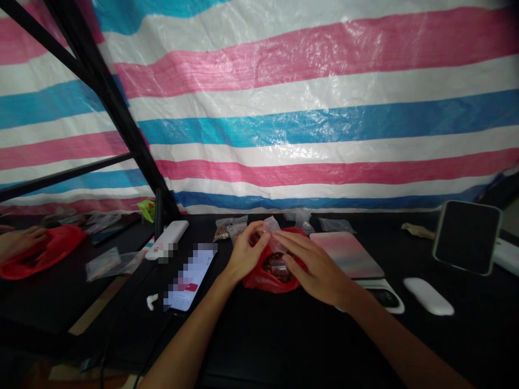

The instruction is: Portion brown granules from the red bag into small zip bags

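A small clear plastic bag (272,227) is held up between my two hands, over a red plastic bag (270,282) that stands open on the black table. My left hand (248,253) pinches its left side with thumb and fingers. At its right side is my right hand (318,266), long fingers against the plastic and the thumb lower down. Small brown pieces (268,263) fill the red bag; I cannot tell their kind. Among them lies a shiny clear object (279,266), partly hidden by my right thumb.
Small filled bags (222,229) and clear bags (336,225) lie behind. Left are a phone (192,281), white power bank (168,239) and earbud (151,301). Right are a pink flat case (346,254), white mouse (428,296) and propped dark-screened device (466,236). Striped sheeting (316,129) hangs behind.
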Tool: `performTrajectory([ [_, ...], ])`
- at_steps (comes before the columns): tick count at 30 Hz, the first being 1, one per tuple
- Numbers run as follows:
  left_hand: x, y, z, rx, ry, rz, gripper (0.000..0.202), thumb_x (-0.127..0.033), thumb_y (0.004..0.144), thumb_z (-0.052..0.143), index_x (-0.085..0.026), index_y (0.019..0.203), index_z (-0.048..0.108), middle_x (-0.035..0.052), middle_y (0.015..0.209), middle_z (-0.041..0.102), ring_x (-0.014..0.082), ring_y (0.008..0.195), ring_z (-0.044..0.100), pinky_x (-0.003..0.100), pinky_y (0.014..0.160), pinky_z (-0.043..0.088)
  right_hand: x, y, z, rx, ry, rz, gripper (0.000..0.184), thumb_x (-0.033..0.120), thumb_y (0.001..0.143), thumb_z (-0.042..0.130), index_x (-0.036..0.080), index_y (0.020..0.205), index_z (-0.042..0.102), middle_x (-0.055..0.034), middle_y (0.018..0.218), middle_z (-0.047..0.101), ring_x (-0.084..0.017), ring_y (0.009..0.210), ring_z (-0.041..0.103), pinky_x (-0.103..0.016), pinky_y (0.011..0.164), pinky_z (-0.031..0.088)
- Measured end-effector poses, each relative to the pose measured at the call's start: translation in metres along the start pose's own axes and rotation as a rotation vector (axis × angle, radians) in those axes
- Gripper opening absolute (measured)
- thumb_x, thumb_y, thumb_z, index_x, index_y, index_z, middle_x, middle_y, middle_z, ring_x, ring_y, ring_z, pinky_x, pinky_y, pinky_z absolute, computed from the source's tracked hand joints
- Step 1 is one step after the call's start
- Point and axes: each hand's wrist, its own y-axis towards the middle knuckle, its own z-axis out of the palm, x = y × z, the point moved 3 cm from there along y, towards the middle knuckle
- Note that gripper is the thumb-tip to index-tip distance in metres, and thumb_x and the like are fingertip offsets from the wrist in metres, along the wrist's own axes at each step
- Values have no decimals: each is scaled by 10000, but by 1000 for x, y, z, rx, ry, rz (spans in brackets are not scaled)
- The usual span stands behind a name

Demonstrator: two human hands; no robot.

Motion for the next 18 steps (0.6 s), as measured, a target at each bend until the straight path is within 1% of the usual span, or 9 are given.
performTrajectory([
  [2,3,1,5,58,-119,-59,427,-511,943,622,-177,1208,655,79,1080,750,214,1011,695,336,924,532,4,0,4,29,3,-14,458,296,1026,528,327,1482,545,-49,1493,602,-258,1383,543,-502,1175,425],
  [4,5,3,5,35,-214,-96,410,-518,924,649,-174,1147,664,73,1035,747,201,953,694,316,876,535,4,0,5,31,6,-14,424,280,1014,541,325,1432,592,-53,1481,609,-260,1374,548,-504,1167,431],
  [7,6,7,-2,-100,-276,-99,337,-490,901,688,-183,1028,636,21,892,703,150,797,646,259,752,508,1,0,3,18,-18,38,427,246,958,600,297,1382,615,-82,1474,592,-280,1358,544,-514,1148,439],
  [10,7,8,-11,-244,-191,-60,278,-441,896,704,-191,932,587,-37,753,569,106,672,533,211,650,431,-2,-1,3,67,-47,95,552,233,896,663,285,1433,549,-105,1484,561,-303,1330,552,-520,1114,457],
  [13,8,8,-15,-319,-130,-31,226,-389,925,667,-197,918,549,-53,741,481,94,644,464,204,631,400,-4,-2,4,118,-41,123,621,224,867,692,282,1456,503,-101,1467,575,-297,1287,580,-493,1079,476],
  [15,9,9,-17,-350,-138,-19,199,-356,927,664,-199,940,541,-49,771,487,95,663,468,204,649,407,-6,-2,5,143,-33,135,608,210,848,710,282,1421,520,-76,1402,634,-282,1237,613,-466,1053,484],
  [16,8,9,-18,-361,-145,-12,194,-345,921,669,-198,948,546,-45,787,500,96,679,478,205,660,412,-6,-2,5,156,-36,135,585,206,843,715,283,1396,539,-64,1365,662,-277,1213,627,-455,1039,485],
  [18,7,10,-19,-368,-154,12,191,-340,909,684,-192,952,571,-30,820,537,103,720,509,208,692,428,-7,-2,7,185,-55,125,455,209,861,700,291,1300,610,-40,1273,708,-262,1140,658,-427,988,495],
])
